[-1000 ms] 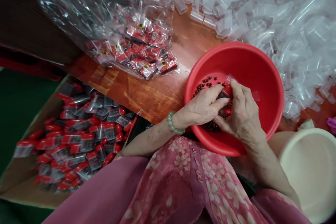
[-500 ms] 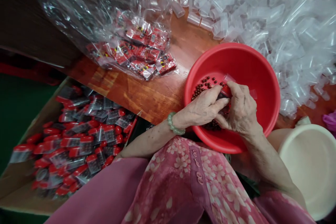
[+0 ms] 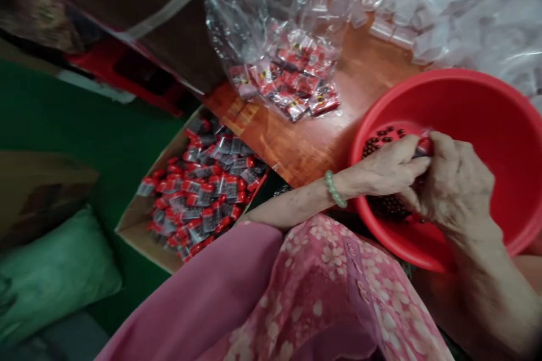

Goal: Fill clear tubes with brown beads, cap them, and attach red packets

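My left hand point(image 3: 392, 166) and my right hand point(image 3: 457, 183) meet low inside a red plastic basin point(image 3: 486, 87). Between their fingers is a small red-capped clear tube point(image 3: 424, 146), mostly hidden and blurred. Dark round beads lie in the basin, one loose patch point(image 3: 379, 141) above my left hand and a denser heap point(image 3: 389, 208) below it. A pale green bead bracelet point(image 3: 334, 189) circles my left wrist. Both forearms rest above my pink floral clothing point(image 3: 326, 287).
A cardboard box point(image 3: 135, 231) of red-capped packets stands on the left. A clear bag point(image 3: 249, 22) of red packets lies on the wooden table point(image 3: 334, 146), with loose clear plastic tubes point(image 3: 461, 17) behind the basin. A green cushion point(image 3: 55, 276) lies on the green floor.
The whole view has swung, shifting the basin, box and bag rightward and showing more floor at left. The cream tub has left view. My hands stay together over the beads.
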Motion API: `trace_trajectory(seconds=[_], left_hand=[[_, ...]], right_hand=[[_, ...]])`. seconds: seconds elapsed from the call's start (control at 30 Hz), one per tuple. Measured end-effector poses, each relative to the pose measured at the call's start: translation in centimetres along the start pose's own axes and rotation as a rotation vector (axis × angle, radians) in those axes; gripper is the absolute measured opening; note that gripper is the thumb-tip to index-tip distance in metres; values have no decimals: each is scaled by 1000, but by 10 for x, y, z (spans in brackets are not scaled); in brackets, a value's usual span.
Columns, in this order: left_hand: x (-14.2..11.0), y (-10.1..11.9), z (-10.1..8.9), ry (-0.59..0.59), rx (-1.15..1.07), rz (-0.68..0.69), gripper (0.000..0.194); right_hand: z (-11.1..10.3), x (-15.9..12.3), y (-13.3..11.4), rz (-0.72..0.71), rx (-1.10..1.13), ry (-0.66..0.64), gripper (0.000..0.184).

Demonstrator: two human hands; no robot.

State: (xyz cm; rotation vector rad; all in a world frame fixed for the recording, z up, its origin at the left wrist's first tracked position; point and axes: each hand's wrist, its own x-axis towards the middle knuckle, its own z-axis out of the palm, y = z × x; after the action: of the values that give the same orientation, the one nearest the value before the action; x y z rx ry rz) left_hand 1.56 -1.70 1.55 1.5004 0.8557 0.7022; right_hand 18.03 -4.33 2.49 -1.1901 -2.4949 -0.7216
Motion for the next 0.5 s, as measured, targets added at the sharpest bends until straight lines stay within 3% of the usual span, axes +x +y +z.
trace_trajectory(seconds=[0.17, 0.27, 0.37, 0.5], left_hand=[[2, -2, 2, 38, 76, -38, 28], [2, -1, 3, 43, 86, -55, 25], [-9, 3, -1, 100, 49, -10, 7], [-55, 9, -19, 214, -122, 58, 33]], right_hand=[[8, -4, 6, -1, -34, -10, 65], [6, -2, 3, 14, -77, -62, 58], [-4, 5, -3, -24, 18, -69, 69], [-20, 6, 2, -2, 434, -106, 98]])
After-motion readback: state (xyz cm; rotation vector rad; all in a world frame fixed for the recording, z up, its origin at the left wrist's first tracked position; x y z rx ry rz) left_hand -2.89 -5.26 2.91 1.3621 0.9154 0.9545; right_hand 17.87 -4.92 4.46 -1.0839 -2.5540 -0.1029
